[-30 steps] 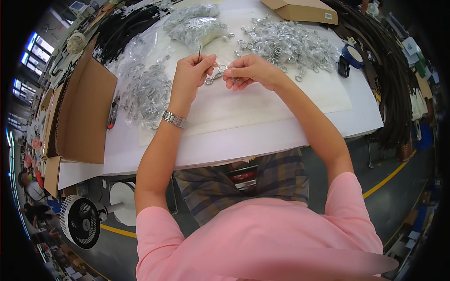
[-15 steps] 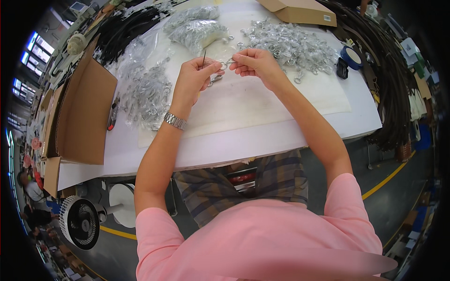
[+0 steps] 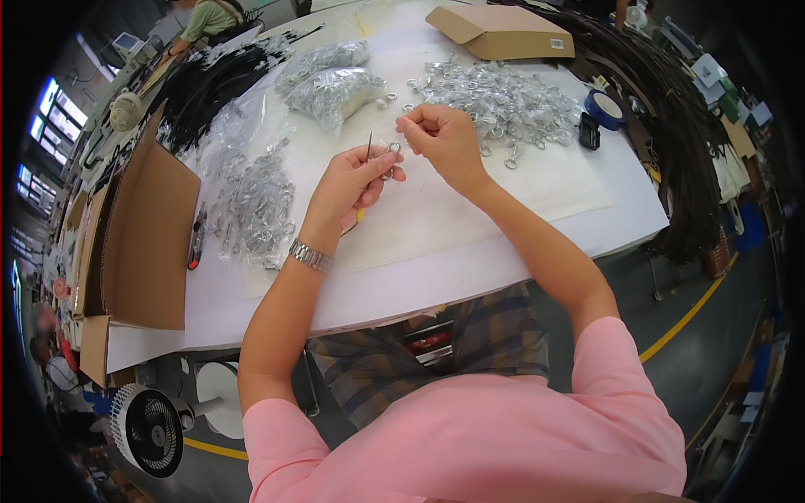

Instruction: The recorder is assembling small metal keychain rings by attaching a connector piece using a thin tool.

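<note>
My left hand (image 3: 350, 180) is closed around a small silver metal clasp with a ring (image 3: 392, 151), which sticks up between thumb and fingers. A thin dark spike (image 3: 370, 144) rises from the same hand, and a bit of yellow (image 3: 360, 215) shows below the palm; whether they are one tool I cannot tell. Just right of the clasp, my right hand (image 3: 444, 144) has its thumb and fingers pinched together. What it pinches is too small to make out. To my left lies a pile of metal clasps in clear wrappers (image 3: 251, 205); a similar pile (image 3: 495, 101) spreads beyond my right hand.
Full clear bags (image 3: 335, 94) lie at the back. An open cardboard box (image 3: 151, 235) stands left, with a red-and-black cutter (image 3: 198, 239) beside it. Blue tape (image 3: 604, 109), a small black case (image 3: 590, 132) and a cardboard box (image 3: 503, 32) sit right. A person (image 3: 210, 21) works far left.
My right hand has drawn back from the clasp, leaving a gap between the hands. My left hand has turned so the clasp stands upright. The whole view has shifted slightly.
</note>
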`<state>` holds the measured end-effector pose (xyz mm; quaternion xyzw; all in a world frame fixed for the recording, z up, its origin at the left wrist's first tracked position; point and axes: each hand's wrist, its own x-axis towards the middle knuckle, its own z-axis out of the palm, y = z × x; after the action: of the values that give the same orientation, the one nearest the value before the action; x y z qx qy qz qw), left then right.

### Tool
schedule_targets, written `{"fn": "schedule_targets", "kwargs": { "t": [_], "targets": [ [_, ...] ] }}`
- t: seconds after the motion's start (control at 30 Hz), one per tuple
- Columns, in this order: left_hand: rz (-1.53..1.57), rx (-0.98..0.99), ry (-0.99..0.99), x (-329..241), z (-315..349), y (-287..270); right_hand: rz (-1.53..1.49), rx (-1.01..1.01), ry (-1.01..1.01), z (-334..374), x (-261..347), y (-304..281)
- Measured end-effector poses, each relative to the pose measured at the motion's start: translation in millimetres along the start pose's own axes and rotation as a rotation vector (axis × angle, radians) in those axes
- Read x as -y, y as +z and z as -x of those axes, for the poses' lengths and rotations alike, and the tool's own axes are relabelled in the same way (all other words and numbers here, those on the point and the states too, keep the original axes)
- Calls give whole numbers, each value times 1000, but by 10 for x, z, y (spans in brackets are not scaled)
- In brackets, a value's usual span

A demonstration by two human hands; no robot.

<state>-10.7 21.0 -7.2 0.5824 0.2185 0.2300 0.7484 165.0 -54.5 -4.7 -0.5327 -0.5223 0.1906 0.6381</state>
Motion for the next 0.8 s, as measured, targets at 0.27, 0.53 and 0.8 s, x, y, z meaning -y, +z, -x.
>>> {"fn": "schedule_targets", "kwargs": {
  "t": [0.27,0.53,0.8],
  "targets": [
    [-175,-121,149,-8,26,30,-374,153,408,66,-190,78],
    [-131,-136,157,28,10,-95,-730,168,541,52,-104,97],
    [-236,-243,205,13,20,4,-778,139,598,65,-214,124]
  ]
}}
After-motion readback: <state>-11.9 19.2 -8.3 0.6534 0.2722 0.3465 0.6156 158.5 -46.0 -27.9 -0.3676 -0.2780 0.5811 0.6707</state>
